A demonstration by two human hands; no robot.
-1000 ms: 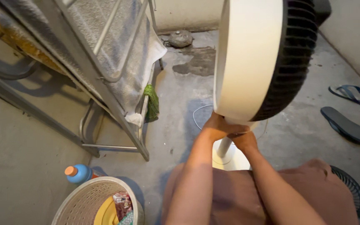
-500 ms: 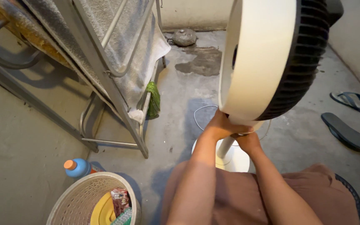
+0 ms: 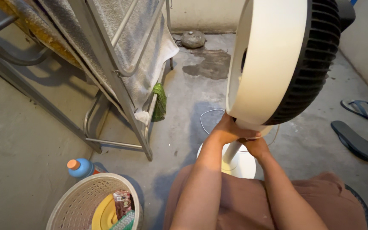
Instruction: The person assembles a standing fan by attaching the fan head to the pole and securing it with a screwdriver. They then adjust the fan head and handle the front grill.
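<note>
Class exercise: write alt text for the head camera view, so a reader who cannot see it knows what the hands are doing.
Both hands, left hand and right hand, grip the neck beneath a white pedestal fan with a black rear grille, above its round base on a concrete floor. A woven basket, blue bottle and metal rack stand to the left; sandals lie right.

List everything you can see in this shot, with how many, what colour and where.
Fan head: one, cream shell with black grille, upper right, tilted.
Fan pole: one, white, below the head.
Fan base: one, white, round, on the floor.
Cord: one, white, looped on the floor.
Metal rack: one, grey, upper left.
Cloth: one, grey-white, draped on the rack.
Green rag: one, hanging from the rack.
Basket: one, beige, bottom left.
Bottle: one, blue with orange cap, beside the basket.
Sandals: two, dark, right.
Left hand: gripping under the fan head.
Right hand: at the pole top.
</note>
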